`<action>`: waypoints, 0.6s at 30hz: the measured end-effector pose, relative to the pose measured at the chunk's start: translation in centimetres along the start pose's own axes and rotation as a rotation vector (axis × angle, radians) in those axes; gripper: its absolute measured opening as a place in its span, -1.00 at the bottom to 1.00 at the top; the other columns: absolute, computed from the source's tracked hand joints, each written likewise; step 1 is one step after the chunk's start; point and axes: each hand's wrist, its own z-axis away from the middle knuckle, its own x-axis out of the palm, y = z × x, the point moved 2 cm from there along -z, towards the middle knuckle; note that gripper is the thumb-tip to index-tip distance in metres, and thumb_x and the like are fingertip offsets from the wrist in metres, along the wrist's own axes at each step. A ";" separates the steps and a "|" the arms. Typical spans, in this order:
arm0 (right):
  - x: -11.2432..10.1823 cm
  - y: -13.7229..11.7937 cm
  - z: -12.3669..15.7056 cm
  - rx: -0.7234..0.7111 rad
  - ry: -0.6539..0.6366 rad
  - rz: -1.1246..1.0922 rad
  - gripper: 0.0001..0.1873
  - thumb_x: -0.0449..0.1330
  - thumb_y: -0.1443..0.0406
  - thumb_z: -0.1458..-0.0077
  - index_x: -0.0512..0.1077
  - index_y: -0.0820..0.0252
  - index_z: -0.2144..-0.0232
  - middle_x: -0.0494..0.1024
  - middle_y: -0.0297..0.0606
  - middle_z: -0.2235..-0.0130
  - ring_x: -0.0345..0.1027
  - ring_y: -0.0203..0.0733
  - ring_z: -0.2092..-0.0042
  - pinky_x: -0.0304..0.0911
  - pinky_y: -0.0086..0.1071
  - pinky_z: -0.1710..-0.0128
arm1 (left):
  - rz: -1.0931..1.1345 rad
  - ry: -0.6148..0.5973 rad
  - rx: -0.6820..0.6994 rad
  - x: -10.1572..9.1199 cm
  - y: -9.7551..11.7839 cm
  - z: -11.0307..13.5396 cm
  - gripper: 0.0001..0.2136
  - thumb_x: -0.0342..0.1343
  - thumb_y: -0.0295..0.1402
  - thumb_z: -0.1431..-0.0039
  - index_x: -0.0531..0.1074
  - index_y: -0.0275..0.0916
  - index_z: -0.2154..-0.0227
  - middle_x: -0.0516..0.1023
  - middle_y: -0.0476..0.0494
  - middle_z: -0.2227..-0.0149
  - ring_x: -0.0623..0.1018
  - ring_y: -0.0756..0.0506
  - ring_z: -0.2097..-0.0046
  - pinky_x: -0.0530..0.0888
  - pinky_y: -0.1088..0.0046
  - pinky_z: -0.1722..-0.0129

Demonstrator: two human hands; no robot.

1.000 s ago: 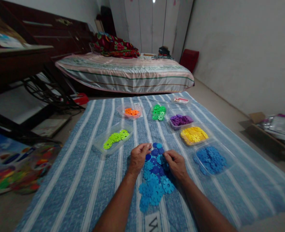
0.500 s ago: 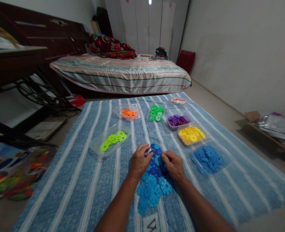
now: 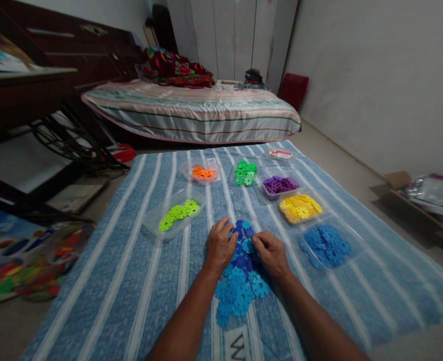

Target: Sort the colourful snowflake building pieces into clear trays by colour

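Observation:
A loose heap of blue flower-shaped plastic discs (image 3: 240, 283) lies on the blue striped cloth (image 3: 131, 281) in front of me. My left hand (image 3: 219, 245) rests on the heap's far left side, fingers curled over the dark blue discs. My right hand (image 3: 270, 254) sits on the heap's right side, its fingertips pinched on a light blue disc (image 3: 248, 245). Both hands nearly touch above the pile.
Clear trays ring the heap: lime discs (image 3: 176, 214), orange discs (image 3: 203, 173), green discs (image 3: 245, 173), purple discs (image 3: 279, 185), yellow discs (image 3: 299, 207), blue discs (image 3: 325, 243). A mattress (image 3: 191, 113) lies behind, dark furniture (image 3: 26, 100) to the left, a toy bag (image 3: 22, 260) on the floor.
Both hands have drawn closer together over the far end of the blue heap. The view shifted slightly; the trays stay where they were.

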 end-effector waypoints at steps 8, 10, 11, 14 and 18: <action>0.0 -0.3 -0.1 -0.002 0.007 -0.007 -0.75 0.09 0.23 -0.14 0.49 0.15 0.51 0.47 -0.30 0.48 0.32 -0.20 0.36 0.21 -0.30 0.29 | 0.081 -0.041 0.051 0.3 0.0 0.0 -0.75 0.00 -0.37 -0.20 0.47 -0.26 0.11 0.47 -0.31 -0.06 0.44 -0.21 -0.12 0.39 0.10 -0.13; 0.0 -0.3 -0.1 -0.005 0.016 -0.008 -0.75 0.09 0.23 -0.13 0.49 0.15 0.51 0.48 -0.29 0.48 0.32 -0.20 0.37 0.22 -0.30 0.30 | 0.086 -0.097 0.093 0.5 0.3 -0.1 -0.71 0.01 -0.34 -0.20 0.44 -0.27 0.04 0.43 -0.32 -0.11 0.38 -0.23 -0.18 0.35 0.07 -0.17; 0.0 -0.3 -0.2 -0.007 0.019 -0.010 -0.74 0.10 0.22 -0.13 0.50 0.14 0.51 0.48 -0.29 0.48 0.32 -0.20 0.37 0.22 -0.30 0.30 | 0.084 -0.132 0.116 0.5 0.5 -0.2 -0.68 0.02 -0.33 -0.20 0.42 -0.27 0.01 0.41 -0.32 -0.14 0.35 -0.24 -0.21 0.32 0.05 -0.19; 0.1 -0.3 -0.3 -0.012 0.026 -0.025 -0.74 0.10 0.22 -0.12 0.51 0.15 0.51 0.48 -0.30 0.49 0.32 -0.21 0.38 0.23 -0.31 0.31 | 0.064 -0.238 0.165 0.8 0.9 -0.5 -0.60 0.06 -0.29 -0.19 0.37 -0.25 -0.08 0.35 -0.32 -0.19 0.29 -0.26 -0.25 0.26 0.01 -0.21; 0.1 -0.3 -0.3 0.005 0.043 -0.057 -0.74 0.11 0.23 -0.12 0.51 0.16 0.52 0.48 -0.30 0.49 0.33 -0.22 0.38 0.23 -0.33 0.33 | 0.047 -0.351 0.200 0.9 1.3 -0.8 -0.60 0.03 -0.28 -0.21 0.36 -0.23 -0.10 0.36 -0.30 -0.19 0.29 -0.25 -0.25 0.22 -0.01 -0.23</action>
